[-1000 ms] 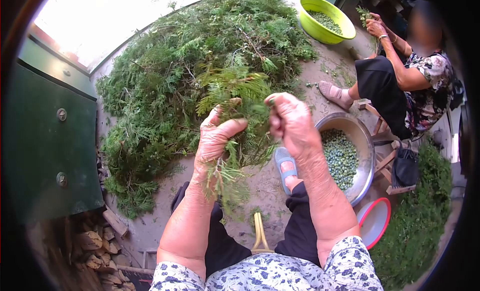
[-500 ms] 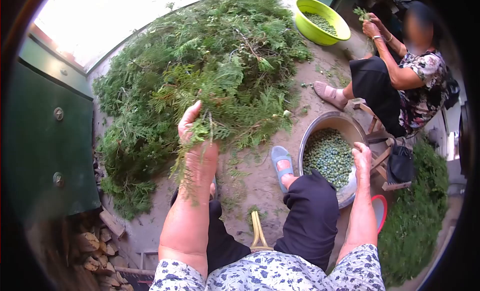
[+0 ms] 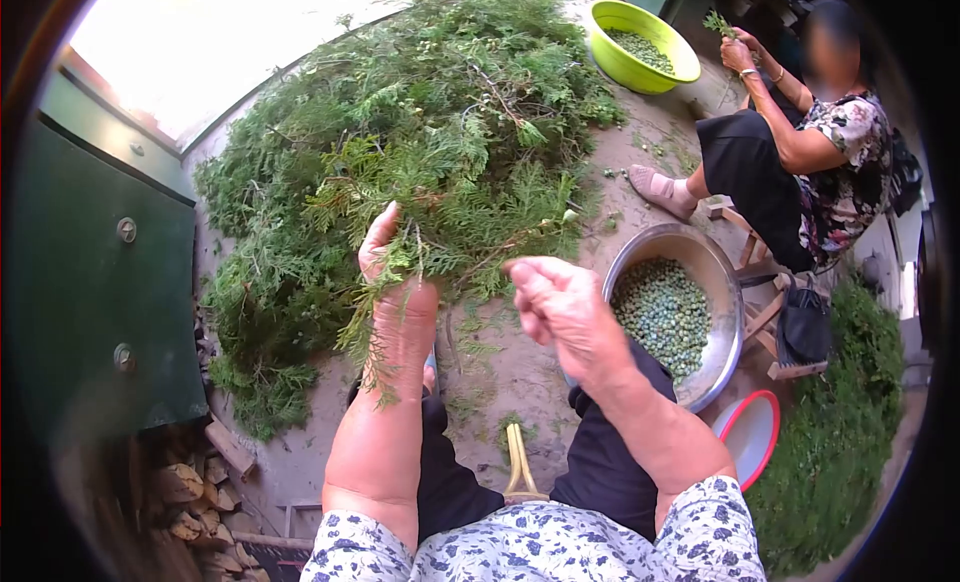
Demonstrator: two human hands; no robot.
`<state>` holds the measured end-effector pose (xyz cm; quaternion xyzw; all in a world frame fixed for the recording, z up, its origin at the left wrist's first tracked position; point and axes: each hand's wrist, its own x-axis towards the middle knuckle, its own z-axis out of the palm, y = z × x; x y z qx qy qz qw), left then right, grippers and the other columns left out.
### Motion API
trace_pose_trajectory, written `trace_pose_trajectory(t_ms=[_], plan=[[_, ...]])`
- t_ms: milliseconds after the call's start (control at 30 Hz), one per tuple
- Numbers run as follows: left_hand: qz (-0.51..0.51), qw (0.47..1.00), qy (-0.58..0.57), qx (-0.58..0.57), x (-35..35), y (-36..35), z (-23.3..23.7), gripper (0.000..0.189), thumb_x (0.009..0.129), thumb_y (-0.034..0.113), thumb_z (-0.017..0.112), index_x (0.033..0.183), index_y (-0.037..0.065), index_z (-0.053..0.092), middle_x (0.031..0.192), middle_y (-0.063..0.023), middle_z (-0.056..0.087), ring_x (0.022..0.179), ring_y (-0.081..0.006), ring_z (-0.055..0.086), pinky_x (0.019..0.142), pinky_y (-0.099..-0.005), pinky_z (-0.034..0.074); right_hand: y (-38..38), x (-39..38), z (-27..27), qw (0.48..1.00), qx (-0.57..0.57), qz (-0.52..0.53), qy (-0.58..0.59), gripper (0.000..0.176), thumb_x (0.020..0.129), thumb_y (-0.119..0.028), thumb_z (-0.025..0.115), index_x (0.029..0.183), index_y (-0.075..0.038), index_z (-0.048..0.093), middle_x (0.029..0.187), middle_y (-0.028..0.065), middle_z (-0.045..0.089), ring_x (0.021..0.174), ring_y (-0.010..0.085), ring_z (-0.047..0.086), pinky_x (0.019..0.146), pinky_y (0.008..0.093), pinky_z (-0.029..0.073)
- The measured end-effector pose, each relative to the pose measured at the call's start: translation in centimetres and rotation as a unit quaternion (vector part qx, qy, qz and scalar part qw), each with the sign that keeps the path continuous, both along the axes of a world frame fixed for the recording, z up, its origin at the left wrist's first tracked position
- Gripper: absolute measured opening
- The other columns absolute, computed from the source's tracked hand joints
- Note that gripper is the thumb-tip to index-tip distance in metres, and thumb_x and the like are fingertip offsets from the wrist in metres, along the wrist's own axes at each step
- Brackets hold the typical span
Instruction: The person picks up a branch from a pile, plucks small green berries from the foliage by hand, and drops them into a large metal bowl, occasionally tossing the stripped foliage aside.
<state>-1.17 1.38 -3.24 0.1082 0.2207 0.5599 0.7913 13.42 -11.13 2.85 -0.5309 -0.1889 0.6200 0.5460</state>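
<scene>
My left hand (image 3: 376,250) is wrapped round a leafy evergreen branch (image 3: 412,254), perhaps arborvitae. Its sprigs spread in front of the hand and hang over my wrist, and most of the fingers are hidden. Close to the branch's right side is my right hand (image 3: 562,307), thumb and forefinger pinched together. Whether anything small sits in that pinch I cannot make out. To its right stands a metal basin (image 3: 728,244) with a heap of small round green cones (image 3: 660,307) in it.
A large pile of cut evergreen branches (image 3: 290,182) lies ahead. Beyond it stands a lime-green basin (image 3: 640,72) with more cones. A seated person (image 3: 790,142) on the right holds a sprig. A red-rimmed bowl (image 3: 750,437), more greenery (image 3: 820,482) and firewood (image 3: 185,487) lie nearby.
My right hand has moved left from the metal basin's rim to beside the branch, its fingers now pinched. My left hand keeps the branch in nearly the same place.
</scene>
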Motion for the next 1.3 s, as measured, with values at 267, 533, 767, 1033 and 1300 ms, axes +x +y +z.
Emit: trace_pose_trajectory(t_ms=[267,533,767,1033,1300], plan=[[-0.007,0.998,-0.051,-0.035,1.2,-1.1,3.6,0.027,0.089,0.018,0.046,0.105,0.001,0.059,0.1,-0.0117,0.064,0.087,-0.0255,0.062,0.083,-0.0394,0.049,3.3,-0.8,-2.0,0.984,0.062,-0.141,0.088,0.013,0.088,-0.015,0.059,0.096,-0.005,0.057,0.079,0.0002,0.059,0.061,0.011,0.056,0.056,0.0241,0.045],[-0.037,0.998,-0.002,-0.042,1.5,-1.2,4.4,0.036,0.087,0.014,0.044,0.121,0.006,0.052,0.113,-0.0108,0.058,0.099,-0.024,0.057,0.088,-0.0384,0.047,3.1,0.8,-2.2,0.966,0.176,-0.169,-0.087,0.01,0.093,-0.014,0.049,0.093,-0.004,0.051,0.083,0.0061,0.061,0.068,0.0162,0.063,0.061,0.0307,0.055],[-0.082,0.988,0.134,0.004,2.1,-1.9,4.4,0.053,0.071,-0.009,0.057,0.121,0.007,0.051,0.103,-0.0081,0.061,0.086,-0.0206,0.061,0.081,-0.0333,0.05,3.7,1.3,-2.2,0.936,0.156,-0.225,-0.221,0.013,0.092,-0.013,0.051,0.101,-0.003,0.053,0.079,0.0035,0.06,0.058,0.0082,0.056,0.05,0.022,0.047],[-0.021,0.98,0.189,0.062,2.6,-2.0,3.8,0.042,0.075,-0.01,0.056,0.115,0.004,0.056,0.098,-0.0083,0.063,0.087,-0.0178,0.061,0.075,-0.0306,0.053,3.8,2.1,-2.2,0.928,0.143,-0.234,-0.252,0.014,0.09,-0.011,0.055,0.102,-0.004,0.057,0.078,0.0005,0.061,0.063,0.0059,0.055,0.054,0.02,0.045],[-0.017,0.983,0.174,0.061,3.3,-2.4,2.5,0.028,0.079,0.0,0.063,0.107,0.005,0.057,0.1,-0.0052,0.061,0.087,-0.0135,0.059,0.075,-0.0278,0.049,4.0,1.0,-2.4,0.746,0.233,-0.191,-0.594,0.015,0.075,0.001,0.066,0.089,-0.002,0.064,0.076,0.0102,0.061,0.065,0.02,0.058,0.059,0.0284,0.045]])
